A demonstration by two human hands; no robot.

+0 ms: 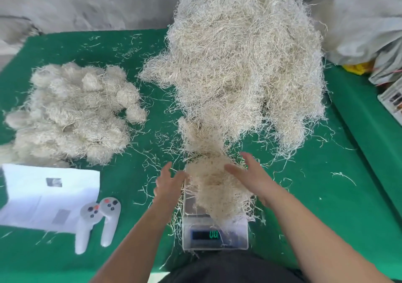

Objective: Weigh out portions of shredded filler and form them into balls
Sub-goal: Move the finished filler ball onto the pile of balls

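Note:
A portion of pale shredded filler point(217, 187) lies heaped on a small digital scale point(214, 234) at the near edge of the green table; the scale's display glows green. My left hand point(167, 184) is at the portion's left side, fingers straight. My right hand point(250, 176) is at its right side, fingers spread and straight. Neither hand grips anything. Behind the scale rises a big loose pile of filler point(245, 65). A cluster of several formed balls point(74, 113) sits at the left.
Two white handheld controllers point(97, 221) lie left of the scale beside a white printed sheet point(43, 195). Grey sacks point(365, 21) and a small box stand at the right edge. Loose strands litter the green table cover point(326, 206).

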